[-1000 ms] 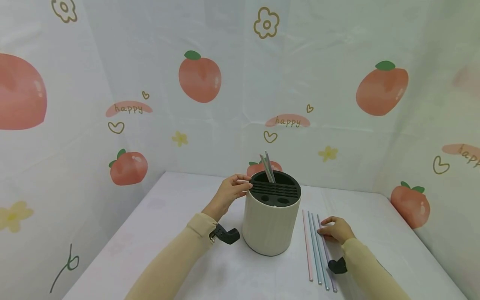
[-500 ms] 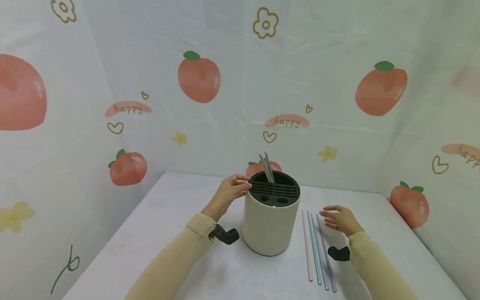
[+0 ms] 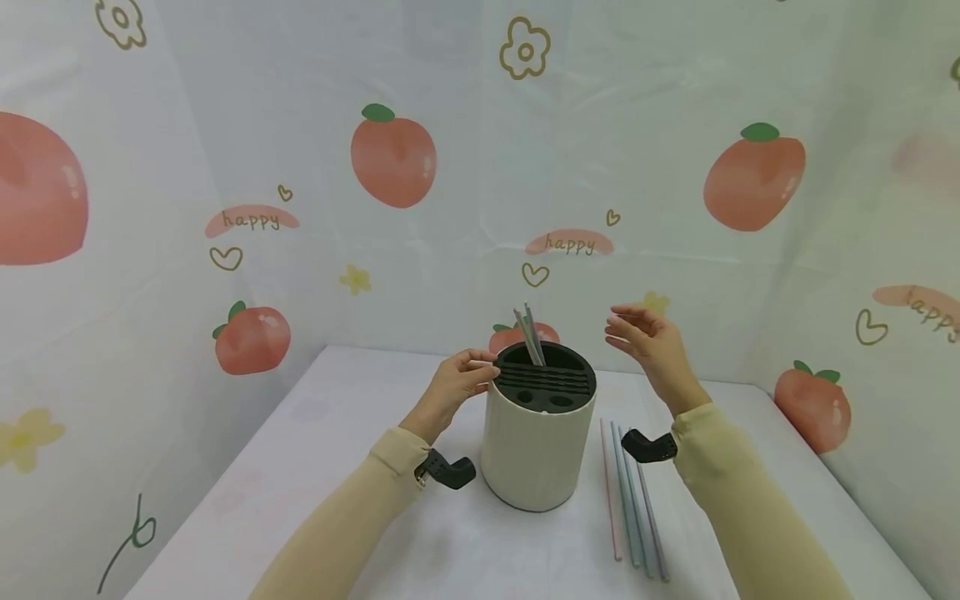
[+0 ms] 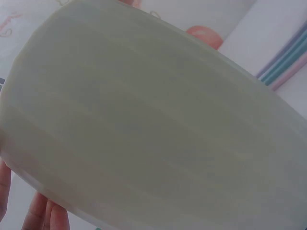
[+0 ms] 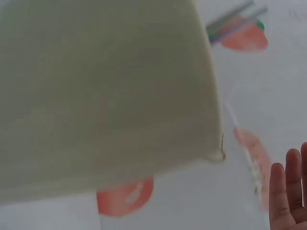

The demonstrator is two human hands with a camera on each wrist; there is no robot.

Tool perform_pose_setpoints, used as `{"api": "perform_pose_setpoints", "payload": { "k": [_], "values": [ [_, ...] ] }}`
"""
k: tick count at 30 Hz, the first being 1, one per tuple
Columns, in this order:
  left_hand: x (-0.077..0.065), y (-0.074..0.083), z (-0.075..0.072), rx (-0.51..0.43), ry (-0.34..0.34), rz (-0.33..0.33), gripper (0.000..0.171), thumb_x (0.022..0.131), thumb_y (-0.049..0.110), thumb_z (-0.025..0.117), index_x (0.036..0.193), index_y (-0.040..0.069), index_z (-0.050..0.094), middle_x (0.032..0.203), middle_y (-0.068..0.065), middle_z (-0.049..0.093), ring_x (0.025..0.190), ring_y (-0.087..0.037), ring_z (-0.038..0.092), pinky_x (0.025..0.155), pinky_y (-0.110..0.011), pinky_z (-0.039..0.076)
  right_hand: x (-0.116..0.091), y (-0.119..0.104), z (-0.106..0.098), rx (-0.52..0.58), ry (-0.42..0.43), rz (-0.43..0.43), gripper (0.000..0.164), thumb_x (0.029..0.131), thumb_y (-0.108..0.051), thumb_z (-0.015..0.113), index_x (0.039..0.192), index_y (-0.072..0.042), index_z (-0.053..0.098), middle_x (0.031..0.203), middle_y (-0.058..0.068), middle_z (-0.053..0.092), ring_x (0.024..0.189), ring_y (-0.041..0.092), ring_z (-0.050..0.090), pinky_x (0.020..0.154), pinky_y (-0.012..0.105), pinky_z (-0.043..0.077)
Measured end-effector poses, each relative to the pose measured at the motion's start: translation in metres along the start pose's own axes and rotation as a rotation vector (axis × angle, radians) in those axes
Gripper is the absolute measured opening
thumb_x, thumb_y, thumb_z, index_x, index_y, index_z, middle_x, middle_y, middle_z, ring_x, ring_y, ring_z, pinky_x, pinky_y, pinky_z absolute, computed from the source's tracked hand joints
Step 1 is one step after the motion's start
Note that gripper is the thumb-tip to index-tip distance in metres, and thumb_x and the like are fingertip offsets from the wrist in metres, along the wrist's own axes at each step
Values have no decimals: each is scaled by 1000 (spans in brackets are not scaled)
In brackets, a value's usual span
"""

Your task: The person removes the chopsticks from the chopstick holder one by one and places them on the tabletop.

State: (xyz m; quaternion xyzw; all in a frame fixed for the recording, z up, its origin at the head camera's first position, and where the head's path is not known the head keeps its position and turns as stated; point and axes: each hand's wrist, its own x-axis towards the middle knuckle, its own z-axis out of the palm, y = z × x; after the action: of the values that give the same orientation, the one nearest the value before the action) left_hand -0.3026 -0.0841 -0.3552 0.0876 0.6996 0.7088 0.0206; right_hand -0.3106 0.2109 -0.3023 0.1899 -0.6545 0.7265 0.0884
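A cream, round utensil holder [image 3: 534, 458] with a black slotted top [image 3: 543, 390] stands upright on the table. A small bunch of thin sticks [image 3: 531, 337] leans in its rear compartment. My left hand [image 3: 452, 385] rests its fingers on the left of the rim; in the left wrist view its fingertips [image 4: 34, 211] lie along the holder's edge. Raised to the right of the holder is my right hand [image 3: 651, 346], fingers loosely extended and holding nothing. Below it, several long thin sticks [image 3: 632, 508] in pink, blue and purple lie side by side on the table.
The white table [image 3: 315, 492] runs back to a pale curtain [image 3: 465, 167] printed with peaches. Black straps with camera mounts sit on both wrists, the left mount [image 3: 450, 471] near the holder's lower left side, the right one [image 3: 649, 447] above the sticks.
My right hand has left the purple stick it was touching and risen up and away, beside the holder's top. The left hand stays at the rim. The sticks on the table look unmoved.
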Motion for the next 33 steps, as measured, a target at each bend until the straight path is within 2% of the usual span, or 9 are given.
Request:
{"api": "perform_pose_setpoints", "payload": {
  "k": [5,8,12,17,25,33],
  "values": [
    [0,0,-1,-4,-4,-3,23,89,8,65,112,2,63,102,-8,64,95,-15,62,97,-44,52,7,-2,32,-109,-57,-19,14,93,-9,63,104,-18,64,98,-5,62,89,6,65,84,22,56],
    [-1,-1,-1,-8,-6,0,23,89,8,65,112,2,63,102,-8,64,95,-15,62,97,-43,52,9,1,45,-198,-88,1,15,93,-12,65,108,-13,63,100,-5,62,91,6,65,85,21,55],
    [-2,-2,-1,3,-11,12,24,90,9,65,112,2,62,104,-9,64,95,-16,62,97,-44,52,12,5,56,-292,-116,41,28,91,-15,67,116,-4,61,105,-2,64,92,5,66,84,21,55],
    [-2,-1,-1,1,-12,14,24,90,8,65,113,2,62,104,-9,64,95,-15,62,97,-44,51,13,7,63,-323,-160,85,37,88,-18,71,120,-1,61,108,-2,67,96,7,67,82,20,54],
    [-1,1,-1,-2,-14,3,24,90,9,65,112,2,62,105,-9,64,96,-16,62,98,-44,51,16,11,66,-333,-184,75,35,86,-12,73,117,2,64,107,-1,69,92,6,68,78,19,54],
    [-2,2,0,-4,-9,3,24,89,8,65,112,2,62,105,-9,64,96,-16,62,98,-44,51,17,14,68,-365,-193,82,33,87,-10,71,116,5,63,111,13,67,94,12,68,77,18,55]
  ]
}}
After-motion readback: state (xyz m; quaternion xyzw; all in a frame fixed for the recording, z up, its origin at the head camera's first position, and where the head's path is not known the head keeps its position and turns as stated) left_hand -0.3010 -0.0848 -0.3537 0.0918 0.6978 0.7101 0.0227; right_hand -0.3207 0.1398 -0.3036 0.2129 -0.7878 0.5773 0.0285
